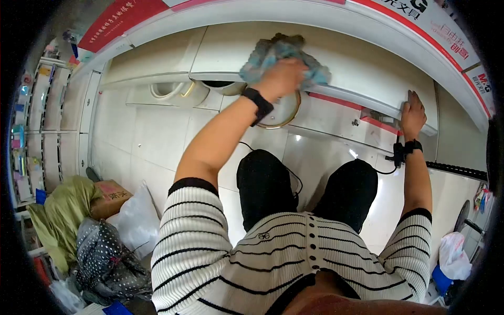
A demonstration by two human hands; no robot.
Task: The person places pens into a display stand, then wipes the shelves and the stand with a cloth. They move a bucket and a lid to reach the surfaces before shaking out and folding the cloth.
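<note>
A crumpled blue-grey cloth (286, 48) lies on the white shelf board (362, 68). My left hand (283, 79) is closed on it, pressing it against the board near the front edge; the fingertips are partly blurred and sunk in the cloth. Farther right, my right hand (413, 115) rests flat over the shelf's front edge, fingers stretched out and holding nothing. Dark bands circle both wrists.
Under the shelf stand a white bucket (190, 95) and a round gold-rimmed container (281, 116). A cardboard box (111, 198), a white plastic bag (137, 220) and a dotted dark bundle (107, 257) sit on the floor at left. Stocked shelving (50, 100) lines the left.
</note>
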